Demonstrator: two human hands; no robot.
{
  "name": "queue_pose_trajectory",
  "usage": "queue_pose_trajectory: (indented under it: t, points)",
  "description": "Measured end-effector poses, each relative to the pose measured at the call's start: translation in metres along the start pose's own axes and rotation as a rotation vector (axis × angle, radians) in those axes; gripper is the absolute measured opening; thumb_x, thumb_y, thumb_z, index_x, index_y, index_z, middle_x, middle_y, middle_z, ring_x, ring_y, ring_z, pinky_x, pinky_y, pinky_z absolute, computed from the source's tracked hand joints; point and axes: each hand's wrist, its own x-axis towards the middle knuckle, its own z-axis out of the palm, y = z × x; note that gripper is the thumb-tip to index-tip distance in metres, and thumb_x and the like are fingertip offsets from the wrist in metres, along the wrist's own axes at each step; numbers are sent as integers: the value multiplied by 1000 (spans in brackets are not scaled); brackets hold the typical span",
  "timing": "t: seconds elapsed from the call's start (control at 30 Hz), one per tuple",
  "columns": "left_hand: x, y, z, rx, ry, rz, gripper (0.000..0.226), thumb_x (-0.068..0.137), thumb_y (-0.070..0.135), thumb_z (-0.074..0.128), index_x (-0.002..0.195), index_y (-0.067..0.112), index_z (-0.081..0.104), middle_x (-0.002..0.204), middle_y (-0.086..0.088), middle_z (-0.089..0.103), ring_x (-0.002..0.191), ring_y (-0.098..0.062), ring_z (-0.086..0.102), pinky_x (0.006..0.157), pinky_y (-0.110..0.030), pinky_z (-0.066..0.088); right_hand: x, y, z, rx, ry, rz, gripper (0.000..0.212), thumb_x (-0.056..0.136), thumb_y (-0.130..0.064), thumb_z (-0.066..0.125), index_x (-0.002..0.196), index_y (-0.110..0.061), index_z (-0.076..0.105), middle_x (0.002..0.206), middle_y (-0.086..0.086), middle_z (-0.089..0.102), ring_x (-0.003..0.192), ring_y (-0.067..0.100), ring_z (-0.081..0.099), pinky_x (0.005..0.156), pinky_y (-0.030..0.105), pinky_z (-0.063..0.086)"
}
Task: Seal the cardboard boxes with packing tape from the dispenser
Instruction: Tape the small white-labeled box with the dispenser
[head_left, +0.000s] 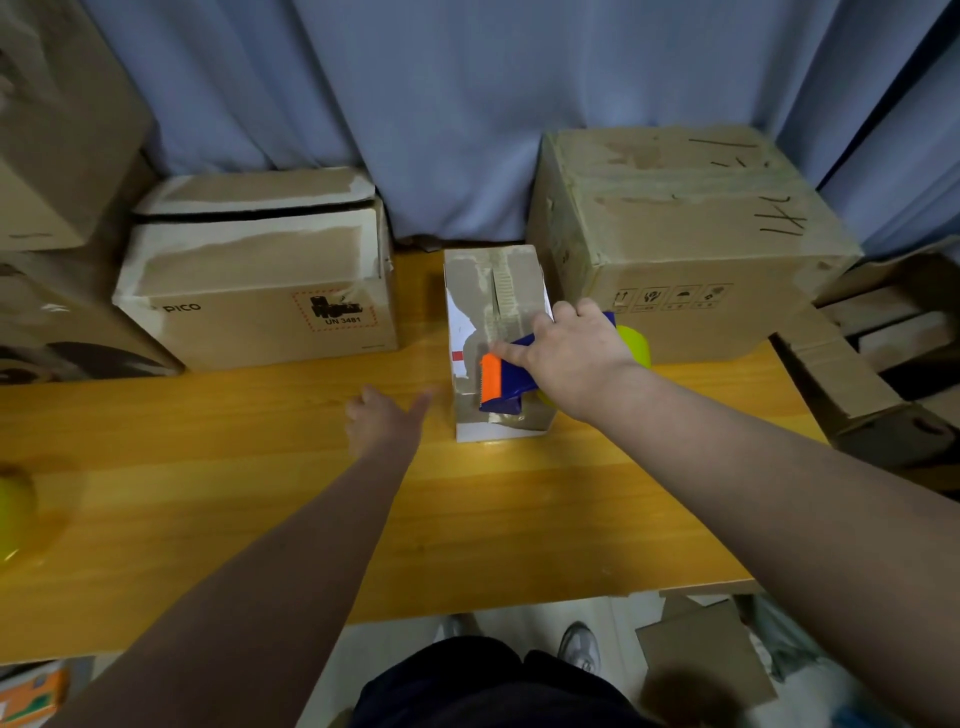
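A small cardboard box (493, 306) stands in the middle of the wooden table (260, 493), its top flaps shut with a seam down the centre. My right hand (576, 353) grips a blue tape dispenser (506, 382) with an orange front, pressed against the near end of the box top. A yellow-green tape roll (636, 345) shows behind the hand. My left hand (387, 415) hovers just left of the box, blurred, fingers stretched toward it and holding nothing.
A PICO box (254, 280) with its top flap ajar sits at the back left. A large taped box (685, 234) stands at the back right. More boxes crowd both sides. A yellow-green roll (15, 514) lies at the left table edge. Blue curtain behind.
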Motion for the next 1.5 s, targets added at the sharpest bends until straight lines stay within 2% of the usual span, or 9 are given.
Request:
queue_pose_trajectory:
  t: [0.1,0.2,0.33,0.57,0.8,0.93,1.07,1.27,1.5]
  points:
    - [-17,13,-7,-466,41,128,43,102,40,37,118,7,59,112,-13,62,105,-26,56,83,-35,47,-1,0,-1,-1,1,-3,77,95,-23,56,153,-32,7,135,14,43,120,34,43,96,42,35]
    - [-42,25,-5,-838,-242,-10,62,101,49,28,129,0,53,124,-12,61,115,-23,57,99,-34,44,-1,0,0,8,4,5,75,95,-22,54,153,-32,7,135,14,42,120,33,42,97,42,35]
    - [-51,15,6,-821,-378,23,75,96,60,13,142,8,42,145,-5,46,134,-17,41,117,-40,22,-2,-2,3,22,9,12,72,96,-23,51,152,-33,8,135,13,42,120,33,42,97,43,34]
    - [-49,14,24,-902,-511,-2,65,98,56,5,153,22,16,160,3,13,147,-13,8,115,-35,6,-2,-5,2,33,8,37,67,98,-24,46,153,-32,9,136,15,41,122,35,41,98,43,33]
    - [-33,1,12,-519,-510,14,55,104,42,26,151,16,19,158,-4,19,144,-24,22,117,-40,18,-1,-4,-3,38,-19,33,70,97,-22,48,153,-32,8,135,15,42,122,35,41,97,42,34]
    - [-10,-1,-18,159,-265,569,65,98,7,43,153,24,13,161,2,5,146,-21,11,117,-37,18,1,-3,-4,30,-27,31,71,97,-22,49,153,-33,7,135,15,42,122,35,42,97,41,34]
    - [7,13,-22,508,-179,1011,79,93,18,58,152,21,5,160,1,-3,147,-16,1,118,-32,6,2,-1,-4,49,-39,30,68,99,-22,45,153,-35,7,136,14,41,123,34,41,98,41,33]
    - [28,23,-9,638,-155,1101,86,92,38,57,152,16,1,160,-1,-3,147,-17,-5,117,-33,0,3,-2,-1,63,-29,34,68,99,-25,46,153,-35,5,138,14,40,123,34,41,100,42,32]
    - [40,15,8,547,-109,1119,96,80,37,73,152,15,12,159,-3,11,147,-24,11,118,-42,11,2,-2,-1,69,-26,32,73,97,-25,49,153,-34,3,134,14,41,121,34,42,97,41,34]
